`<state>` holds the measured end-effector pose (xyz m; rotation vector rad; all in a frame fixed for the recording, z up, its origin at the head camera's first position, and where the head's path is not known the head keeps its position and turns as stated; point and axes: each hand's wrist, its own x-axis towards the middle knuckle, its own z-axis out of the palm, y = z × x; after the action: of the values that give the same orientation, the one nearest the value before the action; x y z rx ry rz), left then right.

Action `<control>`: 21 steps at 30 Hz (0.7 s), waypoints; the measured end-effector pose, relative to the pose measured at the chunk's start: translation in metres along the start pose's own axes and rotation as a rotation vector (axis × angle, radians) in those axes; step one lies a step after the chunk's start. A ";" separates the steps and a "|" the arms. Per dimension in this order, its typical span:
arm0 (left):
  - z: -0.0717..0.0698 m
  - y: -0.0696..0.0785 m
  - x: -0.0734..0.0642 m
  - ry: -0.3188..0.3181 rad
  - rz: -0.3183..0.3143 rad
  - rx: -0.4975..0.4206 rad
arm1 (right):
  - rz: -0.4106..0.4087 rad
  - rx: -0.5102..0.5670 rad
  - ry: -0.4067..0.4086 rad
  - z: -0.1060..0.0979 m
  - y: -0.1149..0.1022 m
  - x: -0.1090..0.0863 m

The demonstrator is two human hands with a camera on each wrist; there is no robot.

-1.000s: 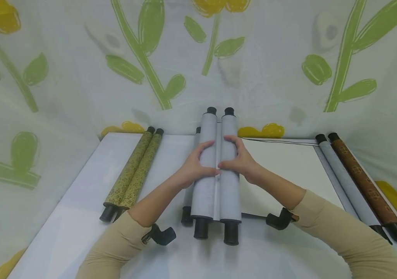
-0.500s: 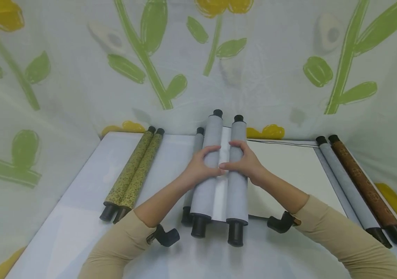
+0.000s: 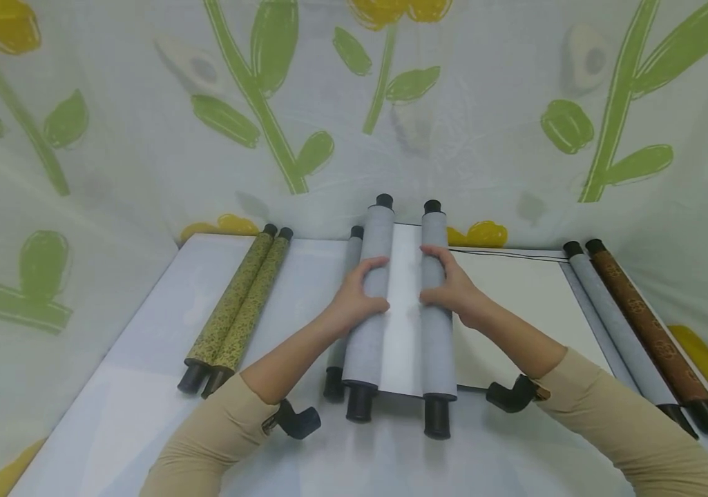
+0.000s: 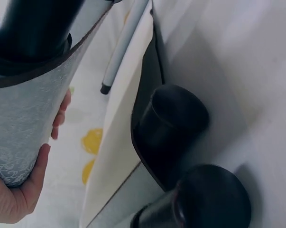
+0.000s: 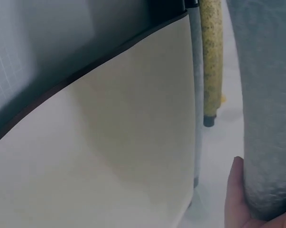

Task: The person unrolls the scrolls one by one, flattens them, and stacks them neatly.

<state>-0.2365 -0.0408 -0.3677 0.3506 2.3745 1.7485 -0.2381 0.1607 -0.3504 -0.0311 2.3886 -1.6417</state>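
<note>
A light grey hanging scroll is held up, partly unrolled, with a narrow white sheet (image 3: 405, 338) showing between its two rolls. My left hand (image 3: 351, 298) grips the left roll (image 3: 367, 355), thumb and fingers curled round it. Round the right roll (image 3: 438, 355) curls my right hand (image 3: 458, 290). Both rolls end in black knobs. In the left wrist view the left hand (image 4: 22, 197) wraps the patterned grey roll (image 4: 19, 128). The right wrist view shows the right hand (image 5: 236, 204) under its roll (image 5: 271, 114). Below lies another scroll, spread open with a cream sheet (image 3: 515, 310).
Two yellow-green patterned rolls (image 3: 235, 304) lie side by side at the left of the white table (image 3: 304, 455). At the right edge, a brown patterned roll (image 3: 652, 324) lies beside the open scroll's grey roll (image 3: 621, 324). A flower-print curtain (image 3: 478, 138) hangs behind.
The hands and the two rolls have moved apart, the right one going rightward. The white sheet between them has widened from a thin slit to a strip.
</note>
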 end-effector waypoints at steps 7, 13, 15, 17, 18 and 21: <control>-0.003 0.002 -0.001 0.005 -0.079 0.013 | -0.006 0.063 0.022 -0.006 0.003 -0.004; 0.000 0.001 0.002 0.020 -0.097 0.088 | -0.019 -0.051 0.089 -0.002 0.004 -0.004; 0.001 0.001 0.002 0.024 -0.107 0.115 | -0.027 -0.076 0.094 -0.002 0.004 -0.004; 0.003 0.001 0.003 0.028 -0.113 0.133 | -0.028 -0.094 0.097 -0.003 0.004 -0.004; 0.004 0.001 0.003 0.030 -0.111 0.137 | -0.022 -0.097 0.101 -0.004 0.004 -0.003; 0.006 0.000 0.003 0.035 -0.104 0.157 | -0.009 -0.110 0.099 -0.005 0.004 -0.003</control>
<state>-0.2378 -0.0350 -0.3698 0.2149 2.5133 1.5408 -0.2355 0.1675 -0.3516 0.0197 2.5544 -1.5476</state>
